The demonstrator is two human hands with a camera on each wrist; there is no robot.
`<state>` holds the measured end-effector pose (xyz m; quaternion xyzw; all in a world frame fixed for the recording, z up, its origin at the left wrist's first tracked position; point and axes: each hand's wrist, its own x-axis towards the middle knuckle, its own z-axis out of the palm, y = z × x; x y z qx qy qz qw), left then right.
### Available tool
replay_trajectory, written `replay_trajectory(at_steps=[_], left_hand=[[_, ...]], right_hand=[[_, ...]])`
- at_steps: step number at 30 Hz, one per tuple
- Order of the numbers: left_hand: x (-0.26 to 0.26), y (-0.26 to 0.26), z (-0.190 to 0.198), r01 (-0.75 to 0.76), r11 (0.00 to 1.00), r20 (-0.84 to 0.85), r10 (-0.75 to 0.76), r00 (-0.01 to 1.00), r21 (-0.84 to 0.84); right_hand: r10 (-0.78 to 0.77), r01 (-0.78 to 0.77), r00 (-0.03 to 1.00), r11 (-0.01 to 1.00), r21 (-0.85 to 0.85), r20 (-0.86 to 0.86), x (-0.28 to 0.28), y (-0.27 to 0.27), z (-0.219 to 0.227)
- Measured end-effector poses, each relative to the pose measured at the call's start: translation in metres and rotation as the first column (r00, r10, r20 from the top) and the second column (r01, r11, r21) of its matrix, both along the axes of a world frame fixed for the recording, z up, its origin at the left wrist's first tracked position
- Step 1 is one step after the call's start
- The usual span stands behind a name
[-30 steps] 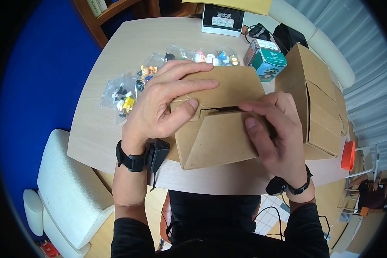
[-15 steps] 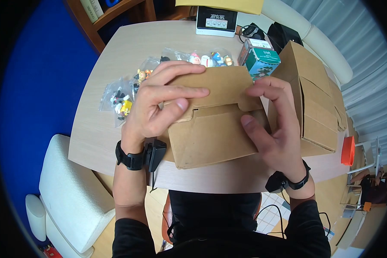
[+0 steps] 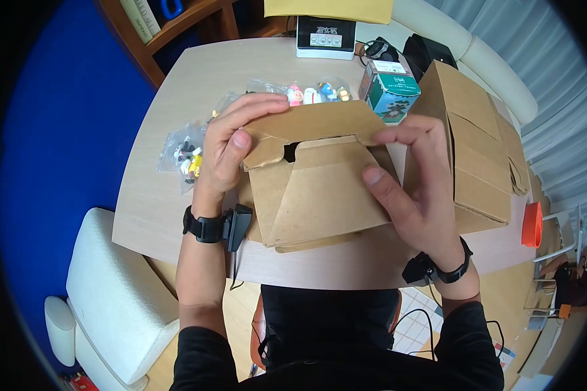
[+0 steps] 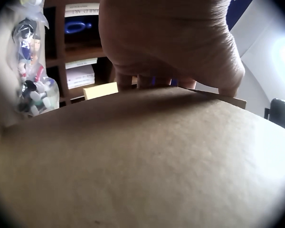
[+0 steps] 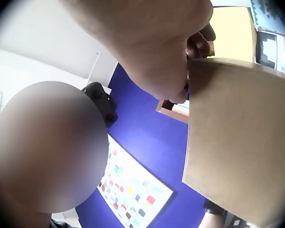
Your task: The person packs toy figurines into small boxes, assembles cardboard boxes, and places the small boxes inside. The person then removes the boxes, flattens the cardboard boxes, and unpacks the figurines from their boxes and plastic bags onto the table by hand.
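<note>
In the head view a cardboard box (image 3: pixel 329 189) stands near the table's front edge, its upper flap raised and a dark gap showing at the left of the inserted flap. The left hand (image 3: pixel 231 146) grips the flap's left end, thumb on the near face and fingers over the top. At the right end the right hand (image 3: pixel 421 176) pinches the flap's corner with curled index finger, its thumb against the lower panel. The left wrist view shows the box wall (image 4: pixel 147 156) under the left hand (image 4: pixel 171 42); the right wrist view shows the right hand (image 5: pixel 147 42) at the box edge.
Bagged figurines (image 3: pixel 190 163) lie behind and left of the box. A green printed box (image 3: pixel 392 91), a larger cardboard box (image 3: pixel 476 150) and an orange container (image 3: pixel 531 225) are at the right. A white-framed device (image 3: pixel 325 38) stands at the back.
The upper flap has tilted up and the gap at its left has widened. The left hand has shifted from lying across the flap to its left end; the right fingers have come onto its right corner.
</note>
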<state>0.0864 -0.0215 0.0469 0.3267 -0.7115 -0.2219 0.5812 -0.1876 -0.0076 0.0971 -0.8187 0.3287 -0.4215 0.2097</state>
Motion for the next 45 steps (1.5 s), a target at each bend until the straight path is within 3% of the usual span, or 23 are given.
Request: replay_trajectory(at_steps=[2, 7, 9, 12, 13, 14, 15, 16, 17, 18, 20, 22, 24, 25, 26, 28, 29, 34, 36, 37, 40, 44, 45], left_hand=[[-0.001, 0.0, -0.001, -0.014, 1.0, 0.03, 0.014, 0.999, 0.012], [-0.004, 0.001, -0.003, -0.06, 0.996, 0.095, 0.054, 0.994, 0.059], [-0.005, -0.003, -0.014, -0.015, 0.996, -0.106, 0.024, 0.994, 0.086], [-0.011, -0.007, -0.019, -0.035, 0.995, -0.307, 0.063, 0.95, 0.096], [-0.012, -0.009, -0.023, -0.035, 0.995, -0.307, 0.063, 0.949, 0.096], [-0.014, -0.013, -0.027, -0.045, 0.999, -0.382, 0.052, 0.923, 0.027], [-0.014, -0.015, -0.029, -0.062, 0.997, -0.454, 0.036, 0.89, -0.042], [-0.01, -0.014, -0.029, -0.064, 0.997, -0.454, 0.037, 0.89, -0.042], [-0.005, -0.009, -0.026, -0.223, 0.971, -0.345, 0.181, 0.921, -0.086], [-0.001, -0.005, -0.022, -0.368, 0.918, -0.238, 0.328, 0.914, -0.148], [-0.002, 0.008, -0.009, -0.461, 0.856, -0.159, 0.434, 0.887, -0.234], [-0.004, 0.016, 0.003, -0.539, 0.778, -0.09, 0.541, 0.836, -0.323], [-0.006, 0.02, 0.01, -0.321, 0.825, -0.068, 0.328, 0.942, -0.466], [-0.006, 0.022, 0.012, -0.31, 0.844, 0.005, 0.347, 0.938, -0.438], [-0.007, 0.022, 0.014, -0.307, 0.846, 0.005, 0.343, 0.939, -0.436], [-0.009, 0.019, 0.018, -0.227, 0.846, 0.167, 0.343, 0.924, -0.482], [-0.006, 0.021, 0.018, -0.164, 0.873, 0.238, 0.299, 0.924, -0.46], [-0.015, 0.029, 0.032, -0.04, 0.93, 0.346, 0.176, 0.921, -0.365], [-0.023, 0.033, 0.045, -0.094, 0.981, 0.502, 0.169, 0.848, -0.171], [-0.019, 0.032, 0.046, -0.067, 0.979, 0.58, 0.169, 0.797, -0.193], [-0.027, 0.034, 0.052, -0.059, 0.975, 0.544, 0.17, 0.822, -0.215], [-0.023, 0.032, 0.029, 0.016, 0.978, 0.119, 0.01, 0.993, -0.209], [-0.019, 0.032, 0.024, 0.037, 0.973, -0.03, -0.045, 0.999, -0.23]], right_hand=[[-0.016, -0.008, 0.974, 0.995, -0.103, -0.225, -0.004, 0.001, 0.004], [-0.068, 0.078, 0.949, 0.997, 0.021, -0.307, -0.001, 0.015, 0.016], [-0.095, 0.113, 0.929, 0.993, 0.031, -0.356, -0.001, 0.015, 0.019], [-0.032, -0.017, 0.955, 0.987, -0.162, -0.294, 0.003, 0.014, 0.014], [0.06, -0.064, 0.995, 0.997, 0.05, 0.074, 0.01, 0.016, 0.005], [0.067, -0.184, 0.895, 0.956, 0.227, 0.442, 0.014, 0.017, 0.0], [0.068, -0.185, 0.895, 0.956, 0.227, 0.442, 0.014, 0.015, 0.0], [0.186, -0.467, 0.741, 0.834, 0.295, 0.646, 0.012, 0.011, 0.001], [0.227, -0.714, 0.524, 0.642, 0.279, 0.821, 0.009, 0.007, 0.002], [0.227, -0.713, 0.525, 0.644, 0.278, 0.82, 0.006, 0.001, 0.001], [0.378, -0.741, 0.627, 0.56, 0.371, 0.681, -0.004, -0.012, -0.003], [0.388, -0.702, 0.695, 0.55, 0.453, 0.606, -0.006, -0.015, 0.0], [0.526, -0.561, 0.828, 0.773, 0.296, 0.196, -0.001, -0.017, -0.001], [0.622, -0.612, 0.782, 0.751, 0.249, 0.048, -0.004, -0.023, 0.002], [0.618, -0.609, 0.785, 0.753, 0.251, 0.049, -0.003, -0.021, 0.002], [0.573, -0.573, 0.791, 0.816, 0.069, -0.213, 0.002, -0.018, 0.001], [0.61, -0.604, 0.743, 0.788, 0.119, -0.276, -0.002, -0.022, 0.002], [0.55, -0.56, 0.765, 0.825, 0.074, -0.335, -0.002, -0.014, 0.015], [0.56, -0.56, 0.733, 0.819, 0.126, -0.386, 0.0, -0.014, 0.015], [0.551, -0.565, 0.764, 0.823, 0.065, -0.336, 0.001, -0.014, 0.012], [0.531, -0.558, 0.792, 0.83, -0.007, -0.301, 0.008, -0.011, 0.008], [0.517, -0.543, 0.791, 0.84, 0.016, -0.326, 0.005, -0.01, 0.023], [0.504, -0.541, 0.832, 0.83, -0.134, -0.232, 0.004, -0.014, 0.018]])
